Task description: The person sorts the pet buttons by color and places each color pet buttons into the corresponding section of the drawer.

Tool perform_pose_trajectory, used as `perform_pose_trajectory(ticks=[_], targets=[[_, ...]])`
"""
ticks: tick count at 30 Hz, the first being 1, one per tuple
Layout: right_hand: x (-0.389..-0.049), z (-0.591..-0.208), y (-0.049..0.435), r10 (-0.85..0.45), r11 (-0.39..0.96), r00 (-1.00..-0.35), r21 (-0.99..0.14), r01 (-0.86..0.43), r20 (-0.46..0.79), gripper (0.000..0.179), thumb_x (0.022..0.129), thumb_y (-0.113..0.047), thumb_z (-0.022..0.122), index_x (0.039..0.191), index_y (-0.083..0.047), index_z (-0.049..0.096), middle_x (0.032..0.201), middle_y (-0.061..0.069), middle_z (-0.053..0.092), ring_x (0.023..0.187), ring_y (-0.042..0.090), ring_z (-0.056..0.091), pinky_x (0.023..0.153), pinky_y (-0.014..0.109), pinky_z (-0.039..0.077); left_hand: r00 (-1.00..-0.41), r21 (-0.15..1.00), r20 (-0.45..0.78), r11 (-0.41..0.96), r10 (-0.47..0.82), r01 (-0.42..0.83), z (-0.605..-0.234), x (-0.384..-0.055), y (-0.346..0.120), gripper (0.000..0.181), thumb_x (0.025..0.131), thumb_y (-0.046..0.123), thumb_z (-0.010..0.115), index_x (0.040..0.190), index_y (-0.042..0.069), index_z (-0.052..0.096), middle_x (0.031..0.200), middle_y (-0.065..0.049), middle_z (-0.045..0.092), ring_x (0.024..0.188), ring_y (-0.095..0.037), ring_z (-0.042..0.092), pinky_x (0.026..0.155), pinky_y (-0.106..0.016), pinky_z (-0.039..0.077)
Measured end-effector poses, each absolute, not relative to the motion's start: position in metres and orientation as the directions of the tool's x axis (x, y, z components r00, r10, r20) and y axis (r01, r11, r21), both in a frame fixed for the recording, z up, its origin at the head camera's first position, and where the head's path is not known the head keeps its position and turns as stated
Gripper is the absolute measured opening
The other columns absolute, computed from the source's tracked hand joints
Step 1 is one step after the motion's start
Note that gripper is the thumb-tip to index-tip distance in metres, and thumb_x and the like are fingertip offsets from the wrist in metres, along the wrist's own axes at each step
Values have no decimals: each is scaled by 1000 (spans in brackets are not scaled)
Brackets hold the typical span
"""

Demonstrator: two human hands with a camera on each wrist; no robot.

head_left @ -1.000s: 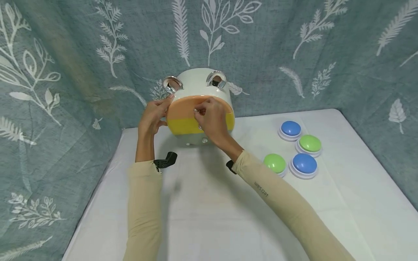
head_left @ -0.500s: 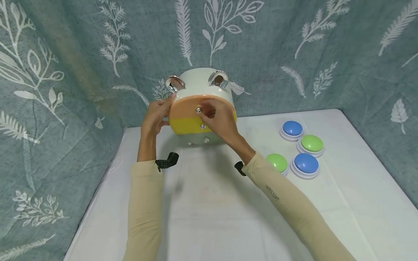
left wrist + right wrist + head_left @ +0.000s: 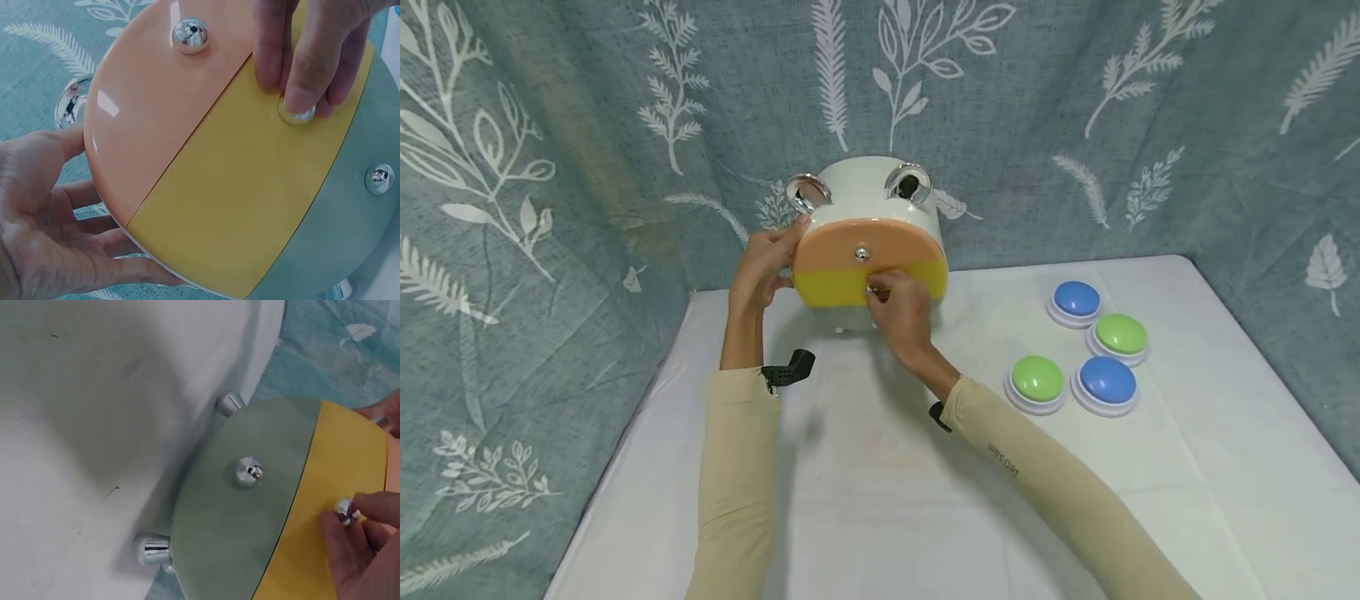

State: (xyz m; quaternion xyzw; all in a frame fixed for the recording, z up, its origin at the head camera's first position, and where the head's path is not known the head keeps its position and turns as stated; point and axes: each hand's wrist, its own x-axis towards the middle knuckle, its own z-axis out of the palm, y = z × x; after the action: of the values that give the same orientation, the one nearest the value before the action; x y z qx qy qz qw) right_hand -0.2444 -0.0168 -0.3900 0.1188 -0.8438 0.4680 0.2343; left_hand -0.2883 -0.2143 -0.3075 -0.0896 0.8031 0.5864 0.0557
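Observation:
A small rounded drawer box with a glossy white shell stands at the back of the table. Its front is split into an orange drawer, a yellow drawer and a grey-green drawer, each with a silver knob. All three fronts look flush. My left hand holds the box's left side, fingers spread round its curved wall and fingertips partly hidden behind the rim. Thumb and fingers of my right hand pinch the yellow drawer's knob.
Two silver rings stick up from the box's top, and silver feet support it. Blue push buttons and green push buttons sit on the white-covered table at right. A leaf-patterned curtain hangs close behind.
My right hand has let go of the orange drawer's knob, pulled back slightly, and moved down to the yellow drawer's knob. My left hand stays on the box's side.

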Motion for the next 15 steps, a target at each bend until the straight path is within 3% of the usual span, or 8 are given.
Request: perform_pose_trajectory(ticks=[5,10,15], targets=[[-245,-390,-22,30,602,-839,-680,-419,544,12,88,-5,82,98,0,82,95,10,78,82,20,75,74,31,61,-978,936,-188,286,-86,-205,-309,-288,-215,79,94,69,61,148,12,61,123,1,58,102,-14,60,71,-26,59],[-242,-388,-23,13,622,-843,-664,-415,539,10,89,-4,79,98,0,82,95,10,78,84,21,75,75,33,60,-976,933,-193,289,-100,-214,-310,-289,-212,82,95,70,61,151,11,57,140,-6,55,118,-20,59,93,-40,59],[-229,-387,-22,-35,663,-827,-606,-439,561,9,90,-6,81,96,0,82,97,11,79,87,23,76,78,35,61,-972,929,-209,290,-104,-231,-309,-291,-211,85,96,69,60,157,11,49,157,-13,48,135,-29,54,113,-53,51]])
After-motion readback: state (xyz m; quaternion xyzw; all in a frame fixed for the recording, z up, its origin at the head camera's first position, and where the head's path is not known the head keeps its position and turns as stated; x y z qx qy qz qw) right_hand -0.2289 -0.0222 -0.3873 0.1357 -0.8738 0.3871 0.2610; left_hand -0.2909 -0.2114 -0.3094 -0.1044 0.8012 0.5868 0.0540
